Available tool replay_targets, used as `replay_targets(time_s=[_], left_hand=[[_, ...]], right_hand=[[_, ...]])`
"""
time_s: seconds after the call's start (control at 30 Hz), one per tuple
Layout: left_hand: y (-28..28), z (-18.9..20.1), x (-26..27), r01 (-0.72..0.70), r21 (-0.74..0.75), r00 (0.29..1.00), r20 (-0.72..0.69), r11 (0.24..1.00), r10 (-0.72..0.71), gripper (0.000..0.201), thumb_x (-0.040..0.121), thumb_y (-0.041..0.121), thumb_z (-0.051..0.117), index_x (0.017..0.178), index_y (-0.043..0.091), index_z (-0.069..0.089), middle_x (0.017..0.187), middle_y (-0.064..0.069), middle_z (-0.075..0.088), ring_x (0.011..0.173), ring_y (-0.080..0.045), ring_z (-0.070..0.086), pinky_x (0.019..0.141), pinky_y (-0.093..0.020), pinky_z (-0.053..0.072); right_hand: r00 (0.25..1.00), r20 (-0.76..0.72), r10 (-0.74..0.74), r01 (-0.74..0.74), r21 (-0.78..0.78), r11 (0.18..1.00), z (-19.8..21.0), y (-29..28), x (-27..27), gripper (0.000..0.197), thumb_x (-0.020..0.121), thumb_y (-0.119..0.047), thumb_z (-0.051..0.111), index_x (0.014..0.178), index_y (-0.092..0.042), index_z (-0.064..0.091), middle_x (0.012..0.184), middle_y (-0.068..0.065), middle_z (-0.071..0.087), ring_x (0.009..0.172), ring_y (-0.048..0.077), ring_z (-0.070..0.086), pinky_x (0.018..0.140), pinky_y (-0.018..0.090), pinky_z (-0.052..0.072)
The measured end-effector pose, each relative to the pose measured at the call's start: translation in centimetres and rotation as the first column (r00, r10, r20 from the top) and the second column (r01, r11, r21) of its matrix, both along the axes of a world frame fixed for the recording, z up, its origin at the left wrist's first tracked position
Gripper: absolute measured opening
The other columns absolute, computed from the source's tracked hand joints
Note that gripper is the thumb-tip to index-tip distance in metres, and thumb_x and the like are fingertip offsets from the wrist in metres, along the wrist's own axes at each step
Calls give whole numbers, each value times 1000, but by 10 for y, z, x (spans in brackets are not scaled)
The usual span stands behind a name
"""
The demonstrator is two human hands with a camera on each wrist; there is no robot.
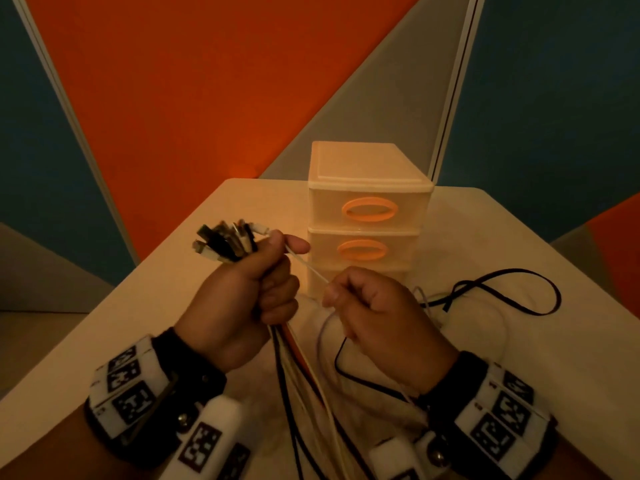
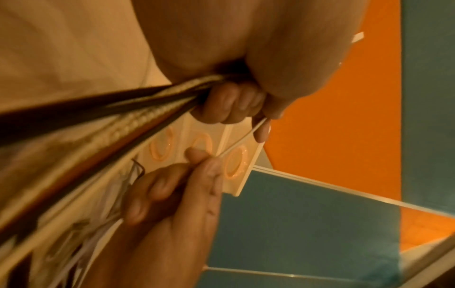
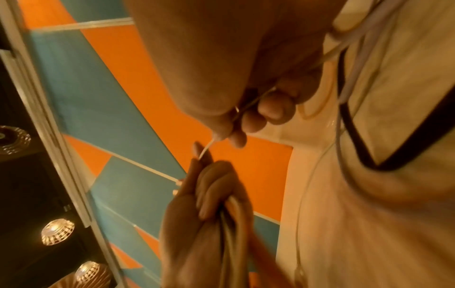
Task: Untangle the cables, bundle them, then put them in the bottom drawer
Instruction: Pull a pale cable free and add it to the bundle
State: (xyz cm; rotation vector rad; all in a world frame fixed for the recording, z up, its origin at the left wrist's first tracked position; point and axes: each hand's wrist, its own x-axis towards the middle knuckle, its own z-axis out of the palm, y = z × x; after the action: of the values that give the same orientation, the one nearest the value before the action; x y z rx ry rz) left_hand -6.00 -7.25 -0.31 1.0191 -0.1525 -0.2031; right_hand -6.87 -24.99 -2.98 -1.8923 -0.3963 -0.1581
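Left hand (image 1: 242,289) fisted round mixed black-and-white cable bundle (image 1: 225,242), in front of cream plastic 3-drawer unit (image 1: 367,216). Right hand (image 1: 377,306) pinched thin white cable (image 1: 308,268). Risk: hard tug could snag black flat cable (image 1: 512,289) loose on tabletop (image 1: 519,237), retangling.

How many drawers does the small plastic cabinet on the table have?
3, stacked: the top drawer, the middle drawer, and the bottom drawer, which the right hand mostly hides in the head view.

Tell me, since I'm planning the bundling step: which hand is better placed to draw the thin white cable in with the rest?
Probably right. The right hand pinches only the thin white cable, while the left hand grips the cable bunch.
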Motion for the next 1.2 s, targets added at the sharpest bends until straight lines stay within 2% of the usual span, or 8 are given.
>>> replay_targets(time_s=[0.17,0.33,0.53,0.63,0.77,0.97,1.1,1.2], left_hand=[[9,2,4,30,-41,999,-34,999,-31,30,100,33,48,86,11,61,62,4,15,44,-6,18,36,-19,17],[17,7,8,26,-68,1000,-7,997,-26,33,104,35,44,84,12,60,62,5,16,47,-6,18,36,-18,20],[28,14,9,-11,-33,1000,-20,999,11,34,103,36,46,80,14,59,72,1,36,59,-10,40,41,-17,36],[29,13,12,-38,0,999,16,999,38,36,103,35,45,78,13,58,87,-6,61,89,-22,68,73,-30,61],[21,13,10,57,-137,997,49,989,-51,37,108,30,34,80,11,49,116,-20,70,124,-35,61,103,-48,49],[17,12,2,88,-242,996,27,966,-84,38,104,32,38,74,16,53,70,-1,61,72,-19,68,67,-33,58],[10,4,-1,221,-203,973,-23,954,-230,33,101,31,41,73,17,51,59,2,46,50,-13,48,52,-26,43],[0,-1,-4,372,-145,925,-29,917,-380,32,102,30,42,74,16,49,57,1,45,46,-14,44,49,-26,36]], right_hand=[[1000,-11,-19,16,-226,974,8,-32,11,24,99,-28,59,79,-25,69,59,-26,60,59,-8,55,61,8,37],[996,-34,-83,68,-312,948,12,-53,15,31,100,-33,56,76,-18,69,46,-20,52,46,-3,48,50,12,34],[991,-36,128,-133,-239,962,14,-45,9,21,100,-13,57,89,-4,72,56,-30,58,60,-13,56,60,4,39],[992,30,126,-114,-256,960,10,-45,11,21,99,-16,59,85,-11,73,70,-22,67,72,-8,62,69,7,41],[987,-77,139,-154,-267,951,4,-43,14,23,101,-24,56,86,-17,72,60,-16,57,55,-3,52,58,10,38],[945,-325,21,-176,-455,873,0,-55,21,29,102,-30,53,79,-22,69,57,-10,57,52,2,50,57,20,41],[976,-62,-211,149,-520,841,6,-64,28,32,99,-39,57,74,-20,66,59,-9,56,54,0,53,56,24,42],[970,66,-233,237,-452,860,5,-56,27,30,99,-33,58,71,-22,60,62,-10,55,64,8,52,73,33,44]])
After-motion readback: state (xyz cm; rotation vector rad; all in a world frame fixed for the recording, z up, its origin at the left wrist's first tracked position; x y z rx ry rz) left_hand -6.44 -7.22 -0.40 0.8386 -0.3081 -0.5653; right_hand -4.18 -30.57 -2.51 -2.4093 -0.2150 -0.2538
